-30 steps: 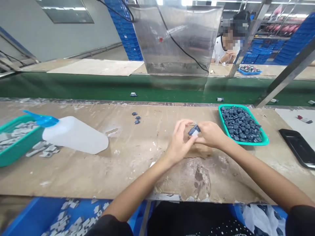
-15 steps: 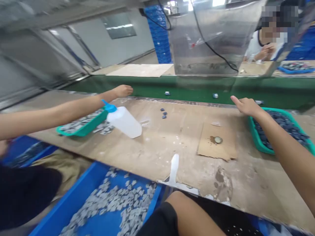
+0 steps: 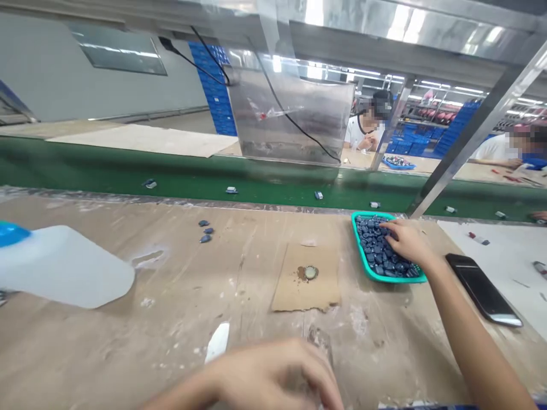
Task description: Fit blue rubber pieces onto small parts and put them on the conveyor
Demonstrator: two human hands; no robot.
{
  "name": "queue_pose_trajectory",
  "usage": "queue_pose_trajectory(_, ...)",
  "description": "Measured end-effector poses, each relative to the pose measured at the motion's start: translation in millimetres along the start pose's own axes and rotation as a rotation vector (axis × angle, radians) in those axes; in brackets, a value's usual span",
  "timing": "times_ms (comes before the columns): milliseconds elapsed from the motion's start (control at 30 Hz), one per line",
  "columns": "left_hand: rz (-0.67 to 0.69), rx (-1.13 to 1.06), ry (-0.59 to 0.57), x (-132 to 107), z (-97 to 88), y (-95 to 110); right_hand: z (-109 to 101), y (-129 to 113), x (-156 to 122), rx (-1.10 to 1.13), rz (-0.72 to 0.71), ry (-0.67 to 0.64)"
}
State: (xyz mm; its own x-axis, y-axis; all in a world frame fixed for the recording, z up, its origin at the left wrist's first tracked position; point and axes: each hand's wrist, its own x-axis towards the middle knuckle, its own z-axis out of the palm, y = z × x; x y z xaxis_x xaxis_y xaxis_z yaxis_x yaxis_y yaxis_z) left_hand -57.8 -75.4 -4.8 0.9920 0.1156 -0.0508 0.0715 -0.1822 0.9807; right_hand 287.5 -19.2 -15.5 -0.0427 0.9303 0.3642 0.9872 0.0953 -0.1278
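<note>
Down the long factory line, a green conveyor belt (image 3: 273, 191) runs past with small parts riding on it, and a co-worker (image 3: 365, 128) sits at work beyond a steel hood (image 3: 290, 114). On this side, a scuffed wooden workbench (image 3: 179, 296) carries the action, and here's the right hand (image 3: 405, 242), right in the teal plastic basket (image 3: 361, 250), half curled, fingertips down on the heap of dark blue pieces (image 3: 378, 245). Has it pinched one? Can't tell from here; the fingers cover that spot. The left hand (image 3: 273, 373) sits low at the bottom edge of the view, curled over, and whatever it may hold is hidden, so no call on that one. Between them lies a cardboard scrap (image 3: 299, 290) with a round metal dish (image 3: 310, 273) on it, while three loose blue pieces (image 3: 205, 230) rest apart on the bench. A big plastic squeeze bottle (image 3: 64, 267) lies on its side at the left, a black phone (image 3: 482, 290) at the right. Good technique here, in my judgement: fingertips only, one piece at a time, keeping the heap undisturbed and inside the basket rim.
</note>
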Motion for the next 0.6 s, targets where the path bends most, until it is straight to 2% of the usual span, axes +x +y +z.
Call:
queue_pose_trajectory(33, -0.047, 0.013, 0.106, -4, -21.4, -3, 7, 0, 0, 0.002, -0.005, 0.018)
queue_pose_trajectory(100, -0.138, 0.024, 0.405, -10, -70.1, -12, 19, 0, -2, -0.002, 0.005, 0.078)
queue_pose_trajectory(133, -0.172, 0.038, 0.571, -12, -97.2, -17, 24, 0, -3, -0.002, 0.016, 0.111)
queue_pose_trajectory(200, -0.291, -0.004, 1.010, -16, -154.0, -31, 31, 2, -5, -0.006, 0.059, 0.199)
queue_pose_trajectory(233, -0.332, 0.002, 1.162, -19, -181.8, -39, 33, 3, -6, -0.007, 0.075, 0.226)
queue_pose_trajectory(300, -0.412, 0.026, 1.363, -23, -231.4, -54, 35, 5, -8, -0.021, 0.125, 0.265)
queue_pose_trajectory(367, -0.474, 0.085, 1.505, -25, -268.0, -68, 35, 6, -10, -0.034, 0.153, 0.273)
queue_pose_trajectory(433, -0.497, 0.160, 1.601, -24, -290.6, -80, 36, 9, -11, -0.029, 0.140, 0.258)
queue_pose_trajectory(500, -0.481, 0.223, 1.640, -21, -302.5, -90, 39, 13, -11, -0.016, 0.124, 0.239)
queue_pose_trajectory(600, -0.438, 0.236, 1.637, -17, -310.0, -102, 45, 21, -12, 0.001, 0.158, 0.217)
